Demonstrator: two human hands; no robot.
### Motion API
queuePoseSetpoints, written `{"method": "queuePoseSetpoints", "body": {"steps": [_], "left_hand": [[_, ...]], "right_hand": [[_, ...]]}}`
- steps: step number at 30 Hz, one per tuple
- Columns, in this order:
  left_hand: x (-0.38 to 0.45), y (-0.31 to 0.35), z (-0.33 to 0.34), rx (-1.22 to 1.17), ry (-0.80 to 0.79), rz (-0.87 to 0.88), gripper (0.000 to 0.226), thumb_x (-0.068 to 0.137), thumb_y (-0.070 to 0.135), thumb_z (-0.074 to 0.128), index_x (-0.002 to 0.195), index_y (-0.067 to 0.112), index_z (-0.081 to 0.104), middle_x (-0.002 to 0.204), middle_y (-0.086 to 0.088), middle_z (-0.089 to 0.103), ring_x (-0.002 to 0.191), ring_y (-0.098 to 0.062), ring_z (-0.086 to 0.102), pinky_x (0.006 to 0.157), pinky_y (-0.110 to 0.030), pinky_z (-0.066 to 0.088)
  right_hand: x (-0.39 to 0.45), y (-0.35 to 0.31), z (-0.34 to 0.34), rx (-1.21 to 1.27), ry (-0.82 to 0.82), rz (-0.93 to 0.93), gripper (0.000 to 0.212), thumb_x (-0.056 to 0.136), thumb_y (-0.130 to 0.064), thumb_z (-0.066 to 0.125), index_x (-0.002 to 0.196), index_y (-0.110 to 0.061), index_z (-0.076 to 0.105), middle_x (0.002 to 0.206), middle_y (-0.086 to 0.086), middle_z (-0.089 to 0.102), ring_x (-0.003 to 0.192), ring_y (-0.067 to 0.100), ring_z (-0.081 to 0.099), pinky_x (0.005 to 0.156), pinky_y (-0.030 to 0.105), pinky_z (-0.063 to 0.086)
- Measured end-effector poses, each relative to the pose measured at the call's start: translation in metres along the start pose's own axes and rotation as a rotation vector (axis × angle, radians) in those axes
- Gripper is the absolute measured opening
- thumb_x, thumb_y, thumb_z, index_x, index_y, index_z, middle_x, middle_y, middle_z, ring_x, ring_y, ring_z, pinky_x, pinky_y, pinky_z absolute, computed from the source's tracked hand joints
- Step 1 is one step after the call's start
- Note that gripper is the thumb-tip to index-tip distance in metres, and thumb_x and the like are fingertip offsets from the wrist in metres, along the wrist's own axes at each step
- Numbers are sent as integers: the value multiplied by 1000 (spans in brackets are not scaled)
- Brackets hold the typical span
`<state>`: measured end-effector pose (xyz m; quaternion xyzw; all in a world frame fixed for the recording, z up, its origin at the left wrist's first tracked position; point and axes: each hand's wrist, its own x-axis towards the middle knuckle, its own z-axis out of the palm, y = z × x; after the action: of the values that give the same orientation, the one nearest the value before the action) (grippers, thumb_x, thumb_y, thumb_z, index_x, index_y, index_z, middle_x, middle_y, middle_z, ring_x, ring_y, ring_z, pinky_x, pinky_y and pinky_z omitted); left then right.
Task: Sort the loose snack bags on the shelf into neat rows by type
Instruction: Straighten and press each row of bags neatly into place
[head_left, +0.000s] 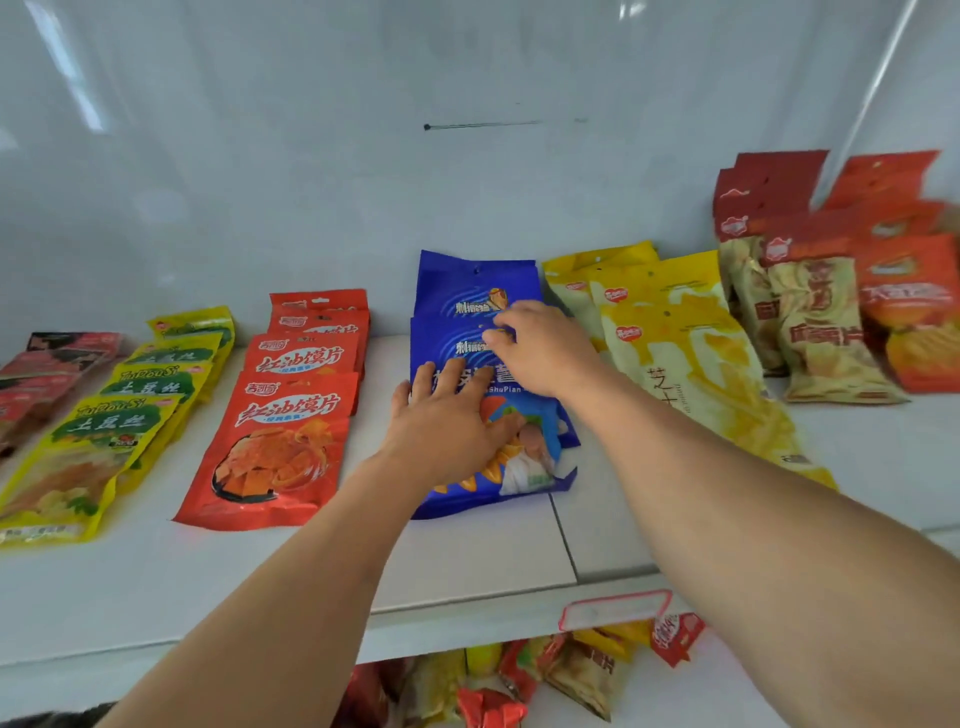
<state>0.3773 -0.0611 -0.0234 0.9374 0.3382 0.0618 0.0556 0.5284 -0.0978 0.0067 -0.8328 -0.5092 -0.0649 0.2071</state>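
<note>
White shelf (467, 561) against a glossy white wall, snack bags lined up in rows by color. Both hands are on the blue bags (467, 291) in the middle: left hand (447, 415) pressed flat, fingers spread, on the front bag; right hand (540, 348) loosely curled, fingertips touching the bag behind. Red bags (275, 441) sit left, yellow ones (691, 353) right.

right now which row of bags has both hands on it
The blue row, between the red and pale yellow rows; left hand flat on its front bag, right hand further back.

A shop: white shelf (467, 571) with rowed snack bags (275, 441), price-tag holder (613, 608) on its edge.
</note>
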Motion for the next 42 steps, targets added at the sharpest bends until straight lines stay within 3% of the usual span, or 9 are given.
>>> {"method": "queuePoseSetpoints", "body": {"steps": [9,15,19,23,28,32,36,39,42], "left_hand": [[-3,42,-13,-159,113,25,80,92,64,50,157,23,25,165,-4,21,152,-28,12,121,-48,17],[0,114,-21,-604,74,70,76,97,46,57,158,15,22,164,-4,21,152,-22,17,121,-35,18],[22,162,-14,-988,40,-174,75,92,48,64,152,20,29,154,-2,39,139,-26,43,111,-39,38],[46,187,10,-1147,20,-421,71,88,54,64,142,18,35,131,-7,59,112,-29,64,95,-47,54],[54,204,28,-1179,40,-508,54,94,42,62,138,24,38,116,-6,67,92,-25,71,68,-36,58],[58,201,35,-1149,10,-471,60,86,48,67,135,27,40,112,-3,72,91,-25,75,82,-49,62],[73,188,24,-1197,-9,-517,79,85,54,69,147,26,29,118,-5,70,99,-25,72,84,-46,60],[93,177,17,-1273,-9,-554,108,70,67,72,157,30,18,132,-6,64,115,-28,66,99,-52,52],[116,168,15,-1357,24,-547,91,77,66,69,151,25,34,122,-4,70,107,-27,71,99,-52,53]], "right_hand": [[-56,40,-64,31,79,93,43,102,-39,48,139,-19,55,147,4,51,134,23,47,107,36,40],[-79,113,-92,204,177,277,54,101,-44,50,147,-17,45,151,8,46,137,27,45,106,34,37],[-86,161,-97,353,66,387,72,98,-55,48,155,-16,30,159,9,35,143,28,38,112,38,32],[-89,195,-91,442,-82,451,86,95,-67,40,159,-15,16,164,7,24,149,29,27,116,40,26],[-86,217,-74,571,-137,410,75,93,-69,42,152,-24,33,154,-2,43,139,27,43,102,34,34],[-81,229,-71,668,-150,383,73,92,-68,46,149,-24,38,149,-2,48,135,25,47,92,30,33],[-63,239,-76,729,-161,430,93,90,-72,45,160,-19,15,163,3,26,148,28,29,114,39,28],[-48,240,-79,821,-148,438,94,88,-74,46,160,-23,12,165,1,22,149,26,26,117,43,27],[-35,241,-78,856,-147,408,86,91,-69,45,158,-22,19,160,-2,31,144,22,33,110,38,30]]}}
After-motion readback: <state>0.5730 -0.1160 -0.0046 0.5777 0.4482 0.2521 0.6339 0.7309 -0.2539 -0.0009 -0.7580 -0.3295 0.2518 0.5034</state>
